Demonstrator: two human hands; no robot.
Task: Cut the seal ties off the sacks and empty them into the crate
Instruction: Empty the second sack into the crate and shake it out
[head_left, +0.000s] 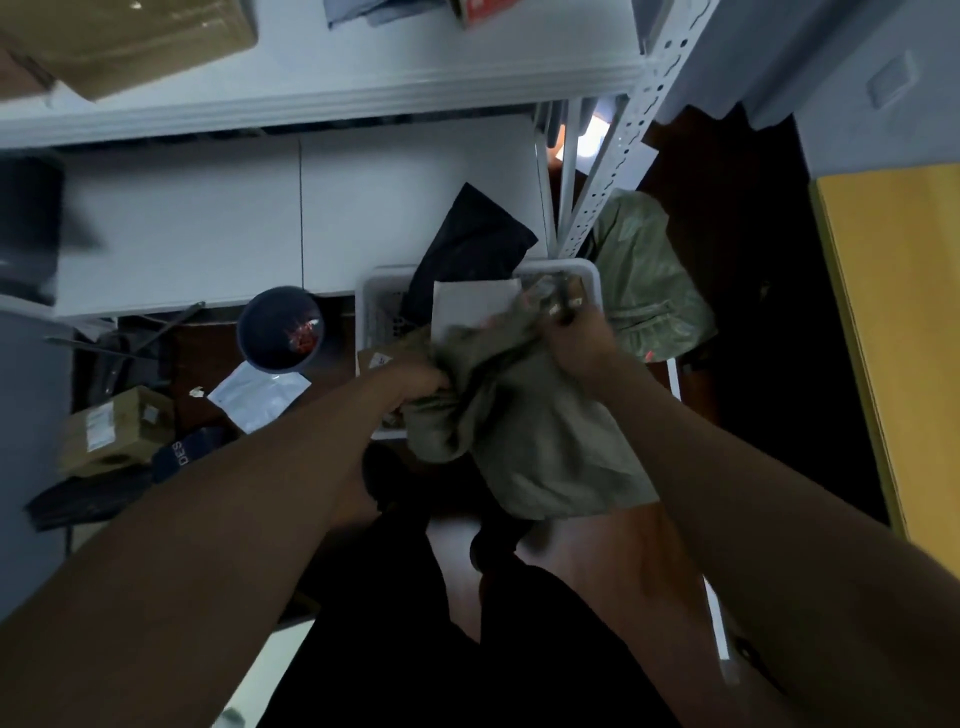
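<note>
I hold an olive-green sack (540, 441) over the near edge of a white plastic crate (587, 273) on the floor. My left hand (415, 382) grips a bunch of the sack's cloth at its left side. My right hand (576, 338) grips the sack's upper end, where a small dark tool or tie shows blurred between the fingers. Inside the crate lie a black parcel (467, 244) and a white envelope (470, 304). A second green sack (644, 280) sits on the floor to the right of the crate.
A dark round bin (280, 330) with red scraps stands left of the crate. A white pouch (260, 392) and cardboard box (117, 428) lie on the floor. White shelves (311, 98) and a perforated post (618, 150) rise behind; a yellow panel (898, 338) stands right.
</note>
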